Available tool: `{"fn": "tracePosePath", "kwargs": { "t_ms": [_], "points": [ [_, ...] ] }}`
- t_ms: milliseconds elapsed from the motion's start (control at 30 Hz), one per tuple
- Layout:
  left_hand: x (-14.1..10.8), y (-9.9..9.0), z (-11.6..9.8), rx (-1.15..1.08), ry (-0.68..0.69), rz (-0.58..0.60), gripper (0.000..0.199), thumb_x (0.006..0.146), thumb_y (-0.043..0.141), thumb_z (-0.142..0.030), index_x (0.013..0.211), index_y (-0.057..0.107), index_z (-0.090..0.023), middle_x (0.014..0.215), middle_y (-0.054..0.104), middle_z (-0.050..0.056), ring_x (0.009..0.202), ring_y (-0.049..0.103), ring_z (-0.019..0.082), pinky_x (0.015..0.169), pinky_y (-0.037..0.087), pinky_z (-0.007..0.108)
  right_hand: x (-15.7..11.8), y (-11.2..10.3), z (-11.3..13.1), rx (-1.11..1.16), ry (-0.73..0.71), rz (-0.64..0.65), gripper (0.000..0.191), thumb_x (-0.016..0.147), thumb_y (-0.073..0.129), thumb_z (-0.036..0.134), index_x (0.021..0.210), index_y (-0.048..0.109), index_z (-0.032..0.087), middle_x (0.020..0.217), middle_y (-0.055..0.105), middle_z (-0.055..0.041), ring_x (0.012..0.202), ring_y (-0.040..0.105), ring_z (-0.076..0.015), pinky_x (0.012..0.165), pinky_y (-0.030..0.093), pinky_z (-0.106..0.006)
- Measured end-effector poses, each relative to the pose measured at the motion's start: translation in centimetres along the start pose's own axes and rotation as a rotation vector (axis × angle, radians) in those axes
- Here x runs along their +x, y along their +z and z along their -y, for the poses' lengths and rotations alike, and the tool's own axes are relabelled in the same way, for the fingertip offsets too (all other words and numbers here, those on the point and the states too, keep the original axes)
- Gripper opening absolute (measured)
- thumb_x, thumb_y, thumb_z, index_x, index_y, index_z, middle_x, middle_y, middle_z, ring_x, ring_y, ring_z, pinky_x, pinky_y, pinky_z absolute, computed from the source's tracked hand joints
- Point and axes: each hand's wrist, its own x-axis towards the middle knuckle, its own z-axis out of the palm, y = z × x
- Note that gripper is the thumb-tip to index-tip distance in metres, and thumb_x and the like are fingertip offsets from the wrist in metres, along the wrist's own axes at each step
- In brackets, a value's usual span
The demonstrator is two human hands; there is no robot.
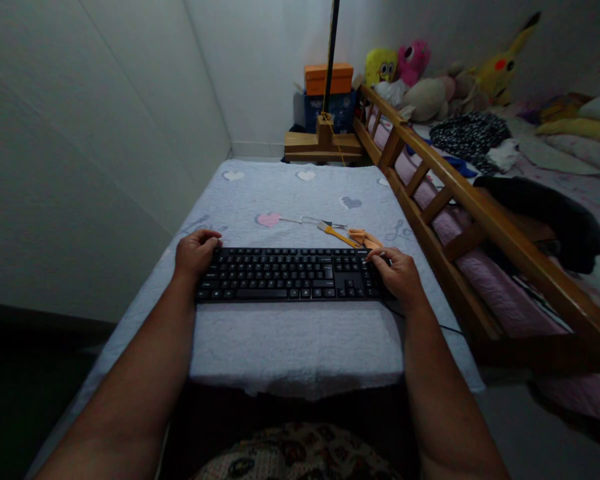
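A black keyboard (290,275) lies across the cloth-covered table, its keys facing up. My left hand (196,252) is at its upper left corner, fingers curled together at the edge. On the number pad side, my right hand (396,268) holds the right end, thumb and fingers bent over the edge. Just behind the keyboard lie a brush with a yellow handle (341,235), some thin metal tools (313,220) and a folded orange cloth-like item (364,238). A cable runs from under my right hand toward the table's right edge.
The table's pale cloth (295,337) has heart prints. A wooden bed rail (445,180) runs along the right side, with plush toys and clothes beyond. At the back stand an orange box (329,79) and a wooden base (324,142) with a dark pole. A pale wall is at left.
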Motion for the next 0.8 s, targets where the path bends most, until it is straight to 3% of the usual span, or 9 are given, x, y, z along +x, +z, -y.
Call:
{"fn": "tracePosePath", "kwargs": {
  "t_ms": [800],
  "points": [
    [-0.18,-0.05,-0.39,0.0,0.001,-0.006,0.022,0.065,0.062,-0.031,0.083,0.072,-0.022,0.078,0.072,0.003,0.077,0.066,0.023,0.079,0.053,0.034,-0.01,0.16,0.4,0.009,-0.002,0.027,0.022,0.085,0.057,0.037,0.081,0.076,0.026,0.093,0.077,-0.0055,0.096,0.07,-0.0265,0.096,0.05,-0.041]
  ]
}}
